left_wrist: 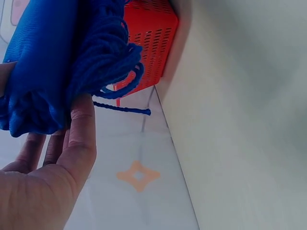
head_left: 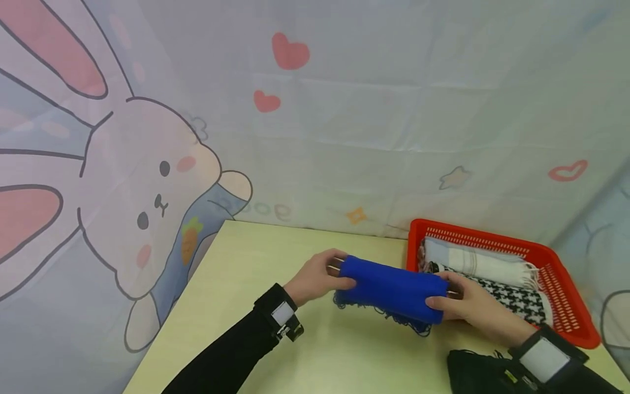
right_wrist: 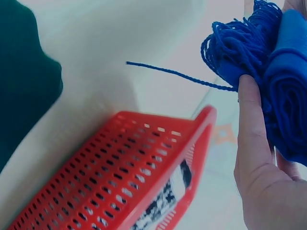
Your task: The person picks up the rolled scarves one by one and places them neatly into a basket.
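Observation:
A blue scarf [head_left: 394,284], folded into a roll with a cord fringe along its lower edge, is held up between both hands over the table. My left hand [head_left: 322,276] grips its left end, thumb in front and fingers behind. At the other end, my right hand [head_left: 467,303] grips the roll in the same way, close to the basket's near left side. The left wrist view shows the scarf's bunched end [left_wrist: 38,110] and looped fringe between thumb and fingers. In the right wrist view, the spiral of rolled layers [right_wrist: 292,96] shows and one loose cord sticks out.
A red plastic basket [head_left: 573,295] stands at the table's right, holding a pale scarf [head_left: 472,260] and a black-and-white houndstooth scarf [head_left: 521,298]. Dark fringed cloth [head_left: 472,372] lies at the front right beneath the right forearm. A printed cloth backdrop [head_left: 344,137] hangs behind the table [head_left: 275,241].

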Available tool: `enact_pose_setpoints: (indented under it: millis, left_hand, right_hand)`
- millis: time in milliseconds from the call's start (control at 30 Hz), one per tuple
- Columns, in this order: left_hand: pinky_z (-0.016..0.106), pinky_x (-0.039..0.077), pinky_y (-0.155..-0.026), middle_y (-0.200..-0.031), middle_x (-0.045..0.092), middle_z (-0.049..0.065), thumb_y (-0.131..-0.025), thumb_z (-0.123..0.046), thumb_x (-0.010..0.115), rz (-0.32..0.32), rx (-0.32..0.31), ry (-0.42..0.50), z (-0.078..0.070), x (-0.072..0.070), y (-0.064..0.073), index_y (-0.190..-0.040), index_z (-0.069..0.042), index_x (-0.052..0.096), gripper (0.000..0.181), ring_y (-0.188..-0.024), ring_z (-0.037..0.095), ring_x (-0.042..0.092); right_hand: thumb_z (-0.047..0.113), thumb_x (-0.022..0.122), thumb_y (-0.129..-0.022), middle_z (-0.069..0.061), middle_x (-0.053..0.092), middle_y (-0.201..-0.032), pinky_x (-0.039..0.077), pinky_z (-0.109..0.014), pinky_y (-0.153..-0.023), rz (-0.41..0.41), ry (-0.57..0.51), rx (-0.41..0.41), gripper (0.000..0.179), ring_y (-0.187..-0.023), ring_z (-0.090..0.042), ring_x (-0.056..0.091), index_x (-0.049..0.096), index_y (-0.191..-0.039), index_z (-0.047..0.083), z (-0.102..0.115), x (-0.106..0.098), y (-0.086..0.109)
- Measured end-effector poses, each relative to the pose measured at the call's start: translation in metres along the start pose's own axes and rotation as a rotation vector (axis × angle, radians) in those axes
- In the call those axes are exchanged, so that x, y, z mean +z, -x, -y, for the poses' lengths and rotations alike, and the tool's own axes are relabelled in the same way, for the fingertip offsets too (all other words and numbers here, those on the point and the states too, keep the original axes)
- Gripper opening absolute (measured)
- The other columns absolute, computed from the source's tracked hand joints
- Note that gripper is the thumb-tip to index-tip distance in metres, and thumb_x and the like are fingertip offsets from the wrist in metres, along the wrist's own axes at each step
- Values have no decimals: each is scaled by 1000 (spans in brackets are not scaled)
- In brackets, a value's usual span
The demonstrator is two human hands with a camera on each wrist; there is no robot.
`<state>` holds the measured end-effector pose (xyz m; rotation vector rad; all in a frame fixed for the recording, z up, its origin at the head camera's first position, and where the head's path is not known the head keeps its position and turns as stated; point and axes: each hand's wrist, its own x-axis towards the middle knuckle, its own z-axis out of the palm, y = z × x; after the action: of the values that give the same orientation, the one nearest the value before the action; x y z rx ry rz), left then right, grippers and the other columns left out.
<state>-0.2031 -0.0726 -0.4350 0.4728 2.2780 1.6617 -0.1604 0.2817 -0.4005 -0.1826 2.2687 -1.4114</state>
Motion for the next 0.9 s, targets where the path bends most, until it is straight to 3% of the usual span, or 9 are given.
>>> enact_pose_setpoints:
  millis: [400,500,700,900]
  left_hand:
    - [41,62,-96,-133,69,15,-94,-21,85,-16,-11,-3,-16,20,-30,-148,-3,58,63,-120,28,68]
    - [41,62,-96,-133,70,15,-93,-22,86,-23,-27,10,-20,25,-37,-148,-4,59,64,-121,28,67]
    - [42,63,-94,-135,69,15,-93,-24,86,-31,-49,18,-28,37,-53,-148,-7,60,64,-120,28,67]
    - [42,63,-94,-137,68,15,-94,-28,86,-34,-56,-17,-36,47,-66,-150,-8,60,65,-120,29,68]
  right_hand:
    - [41,62,-110,-44,35,-157,59,-57,-100,-81,197,31,88,-139,-60,46,17,-163,-13,-1,-32,4]
    - [43,60,-110,-45,35,-157,60,-55,-98,-98,227,40,90,-136,-58,50,15,-163,-15,-2,-41,5]
    - [42,58,-111,-47,35,-155,63,-49,-94,-125,220,52,93,-116,-38,69,8,-163,-17,-6,-55,9]
    - [37,56,-113,-49,29,-156,63,-48,-93,-138,169,27,87,-122,-49,66,9,-162,-18,-12,-67,12]
